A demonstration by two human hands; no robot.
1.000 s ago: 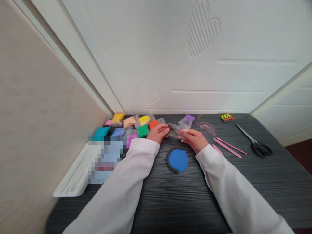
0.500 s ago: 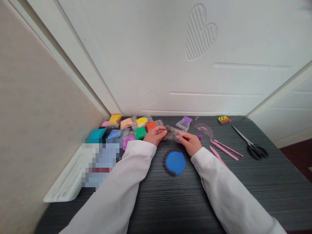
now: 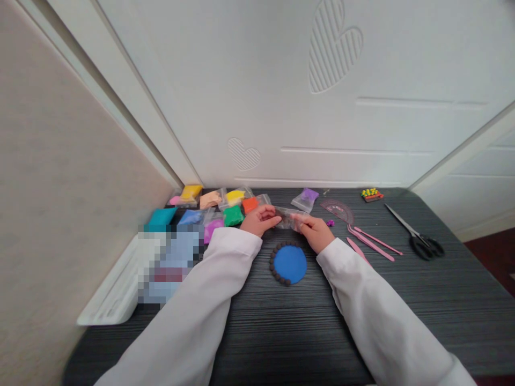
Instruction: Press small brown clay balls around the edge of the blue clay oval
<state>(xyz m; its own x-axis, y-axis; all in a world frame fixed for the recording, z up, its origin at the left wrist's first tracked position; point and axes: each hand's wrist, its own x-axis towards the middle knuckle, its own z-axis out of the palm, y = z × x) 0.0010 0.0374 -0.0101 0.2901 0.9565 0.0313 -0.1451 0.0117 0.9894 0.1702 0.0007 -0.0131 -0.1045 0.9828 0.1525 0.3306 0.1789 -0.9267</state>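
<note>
Between my two hands a clear plastic bag [image 3: 287, 219] with a little dark stuff inside is stretched sideways. My left hand [image 3: 258, 220] pinches its left end, and my right hand [image 3: 316, 231] grips the right end, fingers closed. Just below them on the dark table lies a flat blue clay disc [image 3: 290, 264]. Small dark clay balls [image 3: 274, 259] line its left edge from the top round to the bottom; the right edge is plain blue. A small purple clay piece [image 3: 330, 223] sits right of my right hand.
Bagged clay in several colours, such as a green pack [image 3: 233, 215], lies at the left. A purple pack [image 3: 309, 195] rests behind. Pink tools [image 3: 372, 245], a clear pink protractor-like piece [image 3: 338, 210], scissors [image 3: 420, 239] and a small colourful clay piece [image 3: 372, 194] lie right. A white tray [image 3: 108, 300] stands left.
My left thumb has shifted right over the bag, and the bag looks flatter and more stretched out. The whole view has tilted slightly; the disc and its balls have stayed put.
</note>
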